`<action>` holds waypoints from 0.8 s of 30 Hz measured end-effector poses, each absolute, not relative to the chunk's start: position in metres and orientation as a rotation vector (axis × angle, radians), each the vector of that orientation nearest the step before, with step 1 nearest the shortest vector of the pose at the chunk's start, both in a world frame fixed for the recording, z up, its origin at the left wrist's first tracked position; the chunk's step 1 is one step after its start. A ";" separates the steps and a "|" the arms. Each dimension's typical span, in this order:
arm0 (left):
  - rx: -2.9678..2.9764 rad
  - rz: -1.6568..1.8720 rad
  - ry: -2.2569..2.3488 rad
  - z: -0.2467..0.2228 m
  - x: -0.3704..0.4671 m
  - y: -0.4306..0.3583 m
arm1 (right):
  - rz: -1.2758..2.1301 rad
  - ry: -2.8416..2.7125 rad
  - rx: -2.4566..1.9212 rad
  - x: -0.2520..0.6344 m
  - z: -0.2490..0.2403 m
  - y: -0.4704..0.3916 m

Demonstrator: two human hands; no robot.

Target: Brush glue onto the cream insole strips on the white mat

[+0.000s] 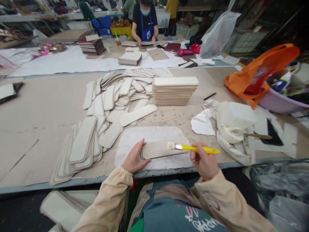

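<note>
My left hand (135, 157) grips the left end of a flat beige panel with rounded corners (156, 150), its thumb at the near edge and fingers at the far side. The panel lies on a white paper sheet (130, 135) close to the table's front edge. In my right hand (205, 161) is a paint brush (200, 149) with a yellow handle, pinched between thumb and fingers. Its pale bristles point left, over the panel; whether they touch it I cannot tell. Loose cream panels (83, 140) lie fanned out to the left, and a neat stack of panels (175, 91) stands beyond.
To the right are a white plastic container wrapped in cloth (238, 119), a wooden-handled tool (258, 136) and a crumpled paper (203, 122). An orange bag (256, 71) hangs over a purple basin (277, 101). Across the table a co-worker (145, 25) handles panels. More panels (64, 206) sit below the table edge.
</note>
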State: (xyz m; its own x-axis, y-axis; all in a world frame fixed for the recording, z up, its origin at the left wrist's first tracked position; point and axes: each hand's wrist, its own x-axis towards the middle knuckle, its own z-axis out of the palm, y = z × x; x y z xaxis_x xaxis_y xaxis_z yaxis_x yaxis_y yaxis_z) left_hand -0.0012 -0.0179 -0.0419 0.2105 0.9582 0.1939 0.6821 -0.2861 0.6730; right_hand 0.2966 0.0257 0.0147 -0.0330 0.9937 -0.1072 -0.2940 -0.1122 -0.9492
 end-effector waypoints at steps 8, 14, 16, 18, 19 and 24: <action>1.946 0.912 1.485 -0.046 -0.002 -0.019 | 1.570 -1.298 -1.078 0.223 -0.001 0.025; 1.940 0.897 1.506 -0.044 -0.001 -0.019 | 1.557 -1.438 -1.105 0.205 -0.009 0.027; 1.940 0.892 1.511 -0.044 -0.001 -0.019 | 1.542 -1.454 -1.114 0.204 -0.012 0.028; 1.940 0.884 1.513 -0.045 -0.001 -0.019 | 1.532 -1.458 -1.129 0.204 -0.014 0.028; 1.943 0.882 1.511 -0.045 -0.001 -0.018 | 1.526 -1.456 -1.142 0.205 -0.015 0.029; 1.975 0.866 1.513 -0.042 -0.001 -0.017 | 1.453 -1.415 -1.228 0.223 -0.014 0.033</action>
